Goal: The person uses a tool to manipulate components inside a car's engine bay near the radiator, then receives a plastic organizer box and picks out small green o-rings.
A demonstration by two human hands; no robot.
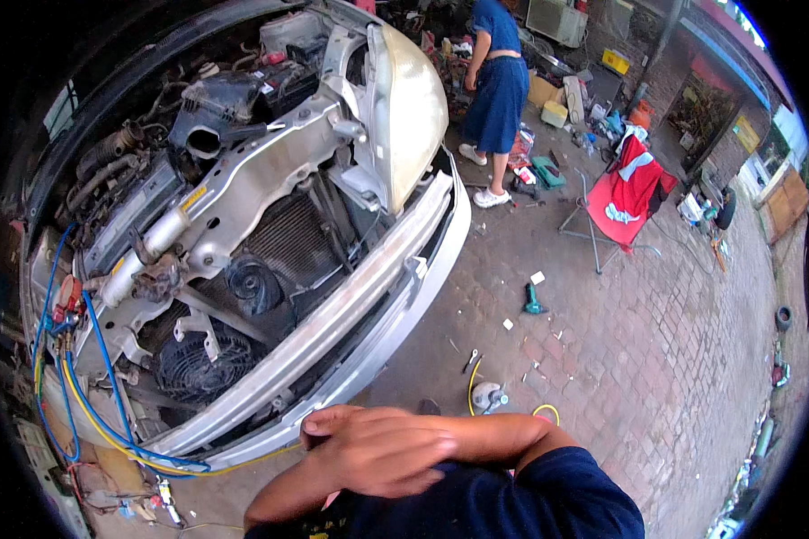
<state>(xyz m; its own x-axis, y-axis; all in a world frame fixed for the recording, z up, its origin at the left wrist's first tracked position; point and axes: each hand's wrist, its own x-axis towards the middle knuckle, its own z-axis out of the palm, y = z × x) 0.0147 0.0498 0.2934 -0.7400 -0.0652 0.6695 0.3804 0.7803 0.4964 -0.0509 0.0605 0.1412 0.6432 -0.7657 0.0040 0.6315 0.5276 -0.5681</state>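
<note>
My left hand (382, 454) lies over my right wrist, its fingers stretched out toward the right; the fingertips are slightly blurred. Under it, my right hand (329, 419) is mostly covered, and only its upper edge shows beside a small dark patch that I cannot make out. Both arms are crossed close to my body, short of the silver car bumper (404, 314). Beyond the bumper lies the car's opened front, with a black cooling fan (205, 366), a radiator (288, 234) and a headlight (413, 117). A red gauge set (66, 301) hangs at the left with blue and yellow hoses.
A person in blue (496, 85) stands past the headlight. On the paving lie a green power drill (534, 300), a wrench (470, 360) and a grey canister (488, 396) near a yellow hose. A red folding chair (622, 202) holds cloths; clutter lines the back wall.
</note>
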